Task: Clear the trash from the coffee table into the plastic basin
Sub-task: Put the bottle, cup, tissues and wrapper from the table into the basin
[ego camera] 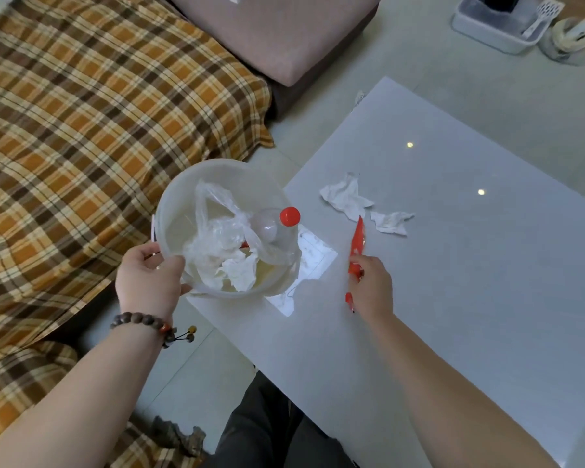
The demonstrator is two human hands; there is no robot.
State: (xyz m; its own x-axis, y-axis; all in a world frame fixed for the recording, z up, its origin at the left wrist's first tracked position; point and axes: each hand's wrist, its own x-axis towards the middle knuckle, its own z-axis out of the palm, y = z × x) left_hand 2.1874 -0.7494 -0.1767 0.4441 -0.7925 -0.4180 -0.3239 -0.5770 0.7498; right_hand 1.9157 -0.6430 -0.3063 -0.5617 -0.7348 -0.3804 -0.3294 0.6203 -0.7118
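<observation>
A sofa covered with an orange and brown plaid blanket fills the side toward nine and ten o'clock. The white coffee table takes the area from two to five o'clock, and its glossy top reflects two small lights. At the table's corner near the centre, a translucent plastic basin is held partly over the edge. Inside it lie a thin clear plastic bag, some crumpled tissue and an empty clear bottle with a red cap.

The left hand, with a wooden bead bracelet on the wrist, grips the basin rim at seven o'clock, with the thumb over the edge. The right hand is closed around a red snack wrapper, which sticks out above and below the fingers, just over the table. On the table at one o'clock from this hand lie two crumpled white tissues, close together.
</observation>
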